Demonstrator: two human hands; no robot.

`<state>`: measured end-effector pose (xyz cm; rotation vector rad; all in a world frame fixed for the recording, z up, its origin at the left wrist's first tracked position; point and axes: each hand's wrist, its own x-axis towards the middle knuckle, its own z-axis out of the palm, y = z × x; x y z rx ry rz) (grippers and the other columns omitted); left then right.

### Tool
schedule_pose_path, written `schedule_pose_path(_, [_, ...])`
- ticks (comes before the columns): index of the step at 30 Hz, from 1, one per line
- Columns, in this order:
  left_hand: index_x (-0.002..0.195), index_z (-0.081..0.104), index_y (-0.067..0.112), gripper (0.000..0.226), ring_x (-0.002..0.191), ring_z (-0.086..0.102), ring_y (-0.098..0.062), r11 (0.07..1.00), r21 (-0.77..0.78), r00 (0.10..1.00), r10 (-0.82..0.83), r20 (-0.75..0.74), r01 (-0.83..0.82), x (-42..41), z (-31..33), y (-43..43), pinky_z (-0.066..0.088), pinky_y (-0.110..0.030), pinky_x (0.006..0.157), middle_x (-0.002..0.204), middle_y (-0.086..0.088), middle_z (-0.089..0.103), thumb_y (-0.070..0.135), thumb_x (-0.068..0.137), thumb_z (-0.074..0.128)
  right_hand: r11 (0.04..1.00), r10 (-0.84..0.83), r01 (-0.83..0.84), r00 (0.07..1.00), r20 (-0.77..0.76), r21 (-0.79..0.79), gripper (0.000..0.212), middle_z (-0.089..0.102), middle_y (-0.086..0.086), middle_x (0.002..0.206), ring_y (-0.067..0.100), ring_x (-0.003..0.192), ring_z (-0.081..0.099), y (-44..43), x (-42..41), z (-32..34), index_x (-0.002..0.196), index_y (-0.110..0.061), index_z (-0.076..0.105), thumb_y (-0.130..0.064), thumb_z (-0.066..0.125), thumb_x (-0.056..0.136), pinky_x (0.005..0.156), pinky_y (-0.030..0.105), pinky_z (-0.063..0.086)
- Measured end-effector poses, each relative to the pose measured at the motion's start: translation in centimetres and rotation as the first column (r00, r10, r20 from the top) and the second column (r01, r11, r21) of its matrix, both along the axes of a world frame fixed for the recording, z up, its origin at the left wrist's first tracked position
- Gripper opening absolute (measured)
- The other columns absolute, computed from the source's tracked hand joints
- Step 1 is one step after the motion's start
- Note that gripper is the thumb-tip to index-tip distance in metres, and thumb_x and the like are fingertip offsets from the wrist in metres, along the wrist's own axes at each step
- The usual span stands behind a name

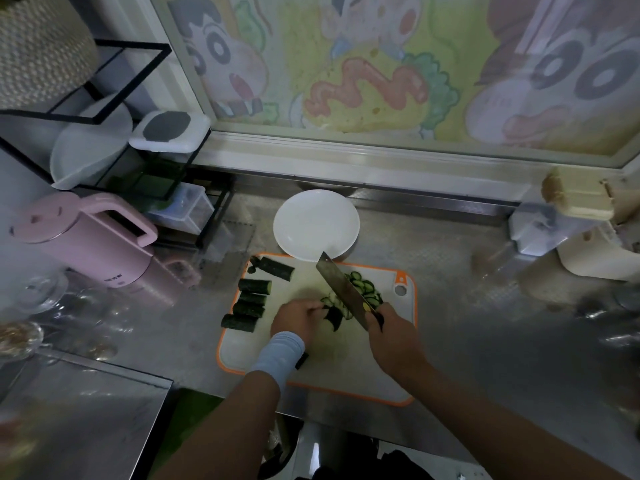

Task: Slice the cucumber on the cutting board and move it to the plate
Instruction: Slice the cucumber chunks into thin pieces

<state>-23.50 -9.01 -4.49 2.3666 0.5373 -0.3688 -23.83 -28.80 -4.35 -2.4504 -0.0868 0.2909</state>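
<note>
I am watching the right grip [391, 336] clamping the knife [341, 289] handle, while the left grip [298, 320] is pinching a cucumber piece [333, 317] mid-board. Slices [367, 289] are lying right of the blade. Uncut chunks [249, 299] are sitting at the left of the cutting board [346, 368] (firm but wet and slippery, I am guessing), so holding them by the dark skin is looking safest. The plate [315, 223] is sitting just on the far side.

Dim, greyish light here, and the painted panel [381, 64] across the top of the frame glows palest. The white plate [304, 216] is the brightest spot at centre, while the cucumber [254, 286] reads nearly black. The steel counter [467, 323] carries dull, smeared reflections. The corners bend and blur badly: glassware [45, 292] at lower left is mush. The knife [343, 289] blade looks slightly soft.
</note>
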Motion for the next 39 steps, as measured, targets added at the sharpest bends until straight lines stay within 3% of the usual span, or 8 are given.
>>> schedule_pose_path(4, [0.093, 0.067, 0.03, 0.018, 0.086, 0.059, -0.017, 0.991, -0.034, 0.989, 0.135, 0.063, -0.133, -2.9, 0.0, 2.0, 0.043, -0.021, 0.077, 0.101, 0.001, 0.067, 0.02, 0.091, 0.053, 0.995, 0.095, -0.097, 0.995, -0.044, -0.037, 0.023, 0.061, 0.001, 0.081, 0.026, 0.077, 0.059, 1.3, -0.9, 0.2, 0.097, -0.023, 0.05, -0.044, 0.041, 0.097, 0.061, 0.035, 0.045])
schedule_pose_path(11, [0.1, 0.068, 0.015, 0.023, 0.096, 0.058, -0.02, 0.999, 0.007, 0.999, 0.043, 0.003, -0.043, -8.9, -1.3, 3.1, 0.039, -0.017, 0.082, 0.102, 0.002, 0.059, 0.025, 0.079, 0.068, 0.933, 0.35, -0.348, 0.937, 0.014, -0.092, 0.029, 0.067, 0.003, 0.096, 0.023, 0.085, 0.061, 3.5, -3.9, -0.6, 0.115, -0.023, 0.059, -0.038, 0.042, 0.098, 0.064, 0.03, 0.043])
schedule_pose_path(15, [0.094, 0.071, 0.009, 0.022, 0.095, 0.061, -0.026, 0.998, 0.023, 0.996, 0.065, 0.059, -0.066, -9.5, -2.1, 2.6, 0.039, -0.016, 0.081, 0.103, -0.009, 0.064, 0.005, 0.074, 0.066, 0.918, 0.386, -0.38, 0.922, 0.034, -0.114, 0.028, 0.067, 0.004, 0.097, 0.024, 0.088, 0.061, 3.2, -4.8, -1.3, 0.114, -0.023, 0.062, -0.036, 0.043, 0.097, 0.064, 0.028, 0.039])
schedule_pose_path(24, [0.096, 0.072, 0.011, 0.02, 0.097, 0.058, -0.023, 0.997, 0.066, 0.991, 0.024, 0.135, -0.034, -8.6, -2.3, 1.4, 0.045, -0.024, 0.085, 0.106, -0.004, 0.06, 0.017, 0.078, 0.067, 0.902, 0.421, -0.417, 0.907, 0.007, -0.115, 0.028, 0.066, 0.004, 0.094, 0.025, 0.086, 0.062, 2.4, -4.2, -1.7, 0.115, -0.026, 0.061, -0.033, 0.045, 0.094, 0.067, 0.032, 0.048])
schedule_pose_path(28, [0.094, 0.073, 0.013, 0.016, 0.097, 0.057, -0.023, 0.993, 0.111, 0.982, -0.061, 0.176, 0.042, -8.8, -3.1, 1.1, 0.048, -0.03, 0.081, 0.102, -0.004, 0.062, 0.016, 0.079, 0.067, 0.879, 0.47, -0.468, 0.883, 0.0, -0.09, 0.033, 0.064, 0.005, 0.097, 0.025, 0.087, 0.059, 2.7, -3.7, -1.6, 0.124, -0.026, 0.057, -0.028, 0.047, 0.092, 0.066, 0.027, 0.039])
schedule_pose_path(32, [0.101, 0.073, 0.016, 0.02, 0.102, 0.055, -0.022, 0.983, 0.16, 0.974, -0.117, 0.195, 0.086, -8.8, -3.4, 1.0, 0.045, -0.027, 0.084, 0.107, -0.003, 0.064, 0.018, 0.085, 0.062, 0.839, 0.53, -0.516, 0.847, 0.045, -0.172, 0.036, 0.064, 0.005, 0.09, 0.025, 0.08, 0.059, 2.8, -3.0, -1.3, 0.127, -0.028, 0.056, -0.03, 0.043, 0.094, 0.06, 0.029, 0.037])
schedule_pose_path(35, [0.093, 0.076, 0.016, 0.016, 0.089, 0.061, -0.028, 0.964, 0.234, 0.94, -0.192, 0.28, 0.128, -8.9, -3.7, 1.1, 0.049, -0.027, 0.074, 0.094, -0.005, 0.069, 0.016, 0.082, 0.065, 0.815, 0.564, -0.539, 0.822, 0.078, -0.212, 0.037, 0.065, 0.006, 0.085, 0.026, 0.075, 0.06, 2.8, -3.1, -1.4, 0.13, -0.03, 0.055, -0.031, 0.042, 0.095, 0.058, 0.031, 0.039])
schedule_pose_path(39, [0.096, 0.075, 0.014, 0.016, 0.095, 0.06, -0.026, 0.956, 0.252, 0.944, -0.217, 0.25, 0.153, -8.9, -4.0, 1.1, 0.047, -0.026, 0.078, 0.1, -0.005, 0.067, 0.016, 0.087, 0.062, 0.799, 0.57, -0.494, 0.804, 0.17, -0.343, 0.031, 0.057, -0.003, 0.06, 0.016, 0.047, 0.054, 3.0, -3.7, -1.4, 0.105, -0.028, 0.069, -0.032, 0.043, 0.089, 0.04, 0.025, 0.038])
